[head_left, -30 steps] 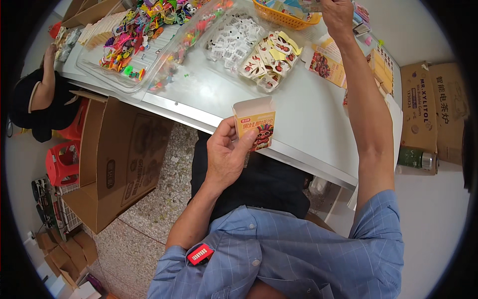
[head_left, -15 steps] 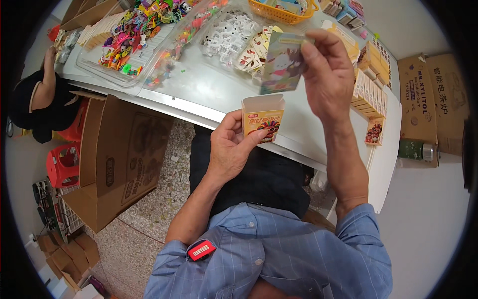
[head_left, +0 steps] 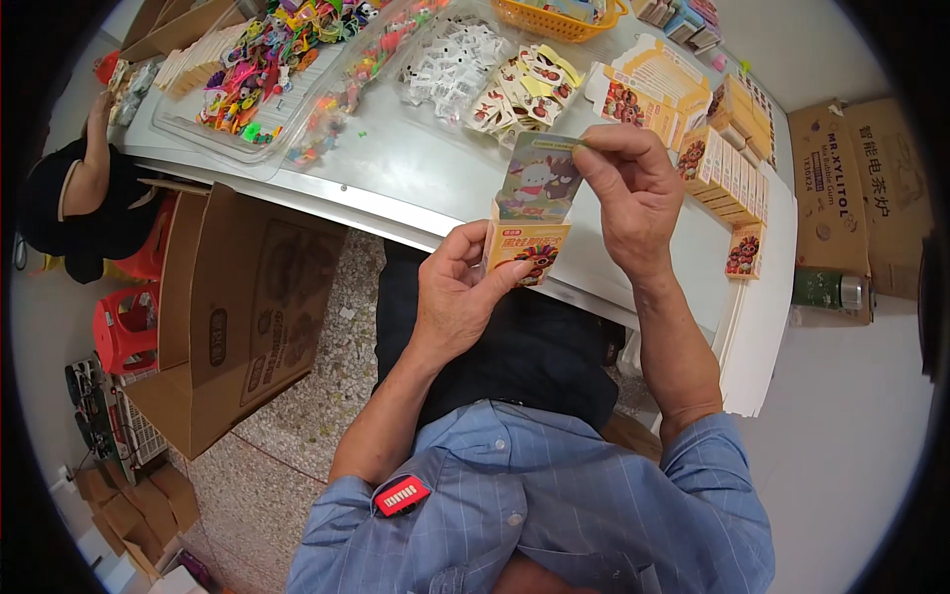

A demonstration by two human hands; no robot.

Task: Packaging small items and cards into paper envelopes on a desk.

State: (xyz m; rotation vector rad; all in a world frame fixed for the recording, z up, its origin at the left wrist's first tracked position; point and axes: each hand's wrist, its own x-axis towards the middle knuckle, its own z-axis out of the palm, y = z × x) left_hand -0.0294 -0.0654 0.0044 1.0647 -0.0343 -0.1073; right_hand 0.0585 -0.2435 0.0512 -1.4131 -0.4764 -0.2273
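Note:
My left hand [head_left: 457, 295] grips a small open orange carton [head_left: 524, 252] with a cartoon print, held above my lap at the table's front edge. My right hand [head_left: 633, 193] pinches the top corner of a flat picture card [head_left: 539, 178] with a pale cartoon figure. The card's lower edge sits in the mouth of the carton.
A metal table [head_left: 416, 168] carries clear trays of colourful trinkets [head_left: 267, 69], white pieces [head_left: 450, 64], a yellow basket [head_left: 564, 15] and rows of filled orange cartons [head_left: 727, 163]. A large open cardboard box [head_left: 237, 307] stands on the floor at left. Another person [head_left: 79, 198] sits at far left.
My right hand came back from the far side of the table with the card and lowered it into the carton's mouth. My left hand kept hold of the carton.

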